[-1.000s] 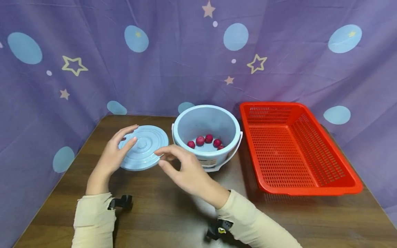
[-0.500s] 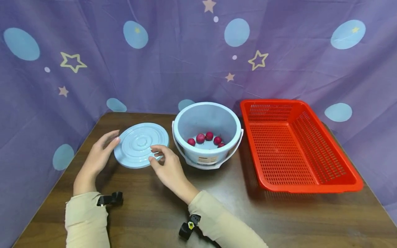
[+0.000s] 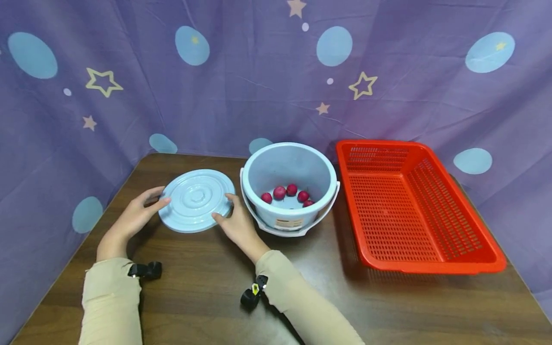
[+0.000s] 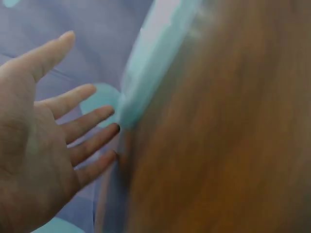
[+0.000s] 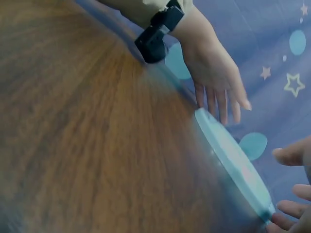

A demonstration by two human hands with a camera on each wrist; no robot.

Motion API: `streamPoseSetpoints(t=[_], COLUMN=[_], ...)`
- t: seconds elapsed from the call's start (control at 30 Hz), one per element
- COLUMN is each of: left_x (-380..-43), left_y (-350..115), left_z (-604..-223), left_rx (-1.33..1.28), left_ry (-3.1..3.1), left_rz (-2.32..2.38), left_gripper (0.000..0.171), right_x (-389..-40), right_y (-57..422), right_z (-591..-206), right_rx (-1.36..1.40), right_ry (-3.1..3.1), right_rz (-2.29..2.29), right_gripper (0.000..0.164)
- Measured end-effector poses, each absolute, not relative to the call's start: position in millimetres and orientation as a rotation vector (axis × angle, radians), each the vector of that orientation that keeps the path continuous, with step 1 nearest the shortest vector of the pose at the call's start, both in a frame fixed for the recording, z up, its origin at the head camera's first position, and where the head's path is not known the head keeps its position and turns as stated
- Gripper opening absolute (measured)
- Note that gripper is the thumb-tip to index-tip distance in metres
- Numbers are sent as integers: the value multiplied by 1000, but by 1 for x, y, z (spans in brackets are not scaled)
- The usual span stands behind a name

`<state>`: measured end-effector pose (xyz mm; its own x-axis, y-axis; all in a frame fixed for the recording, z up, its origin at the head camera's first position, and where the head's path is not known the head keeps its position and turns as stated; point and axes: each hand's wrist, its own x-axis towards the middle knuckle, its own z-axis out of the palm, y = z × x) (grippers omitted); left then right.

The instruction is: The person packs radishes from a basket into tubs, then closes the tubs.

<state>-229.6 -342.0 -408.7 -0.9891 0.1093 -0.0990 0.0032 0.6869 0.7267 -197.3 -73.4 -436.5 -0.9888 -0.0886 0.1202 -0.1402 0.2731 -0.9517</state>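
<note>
A round light-blue bucket lid [image 3: 196, 197] lies flat over the table, left of the bucket. My left hand [image 3: 134, 216] is at its left rim, thumb near the top edge; in the left wrist view the fingers [image 4: 90, 116] are spread and straight, tips right at the rim. My right hand [image 3: 241, 227] is at the lid's right edge, thumb over the near rim and fingers at the far side. In the right wrist view its loosely extended fingers [image 5: 291, 208] reach the end of the lid [image 5: 238, 167], with the left hand [image 5: 211, 65] at the opposite end.
Right of the lid stands a light-blue bucket [image 3: 286, 165] with a white handle lowered in front. Several small round dark-red fruits or radishes [image 3: 280, 192] lie on its bottom. A red slotted plastic basket [image 3: 388, 211] sits farther right. A purple patterned curtain [image 3: 267, 72] hangs behind the table.
My left hand has drawn back from over the lid to its left rim. The right hand has moved from the bucket's front to the lid's right edge.
</note>
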Motion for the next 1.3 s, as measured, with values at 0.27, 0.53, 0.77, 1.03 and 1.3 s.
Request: streamPoseSetpoints(t=[0.27,0.53,0.77,1.03,1.3], left_x=[-239,-254,-260,-257,-255], left_y=[-370,-376,-381,-384,-384], left_z=[-416,-415,-415,-415,-419], left_rx=[142,263,358,355,386], left_ry=[2712,2675,2691,2684,2661], left_rz=[1064,908,793,816,921], left_gripper=[87,94,100,103,103], right_x=[-206,-212,-216,-218,-217], right_y=[-74,-73,-74,-80,-80], right_z=[-447,-445,-441,-443,-446], right_rx=[310,268,184,149,223], right_ry=[-2662,-2797,-2903,-2890,-2758], right_rz=[1626,1507,1423,1343,1370], right_gripper=[85,109,121,120,113])
